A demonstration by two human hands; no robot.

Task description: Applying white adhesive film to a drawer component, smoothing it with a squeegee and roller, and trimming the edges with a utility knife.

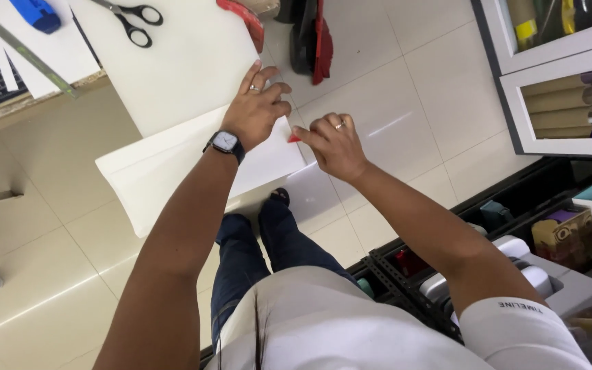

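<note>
My left hand point(257, 109), with a ring and a black wristwatch, presses flat on a white foam board point(173, 68) near its right edge, where the board folds down over a second white sheet point(152, 178). My right hand point(334, 144), also ringed, pinches a small red tool point(294, 138) at the board's right edge, just beside my left hand. Only the tool's tip shows; the rest is hidden in my fingers.
Black scissors point(131, 24) lie at the board's top. A blue object point(35, 14) and a metal ruler point(22, 48) lie at upper left. Red and black items point(313, 38) stand on the tiled floor. A white cabinet point(556, 75) and a black rack of supplies point(549, 240) are at right.
</note>
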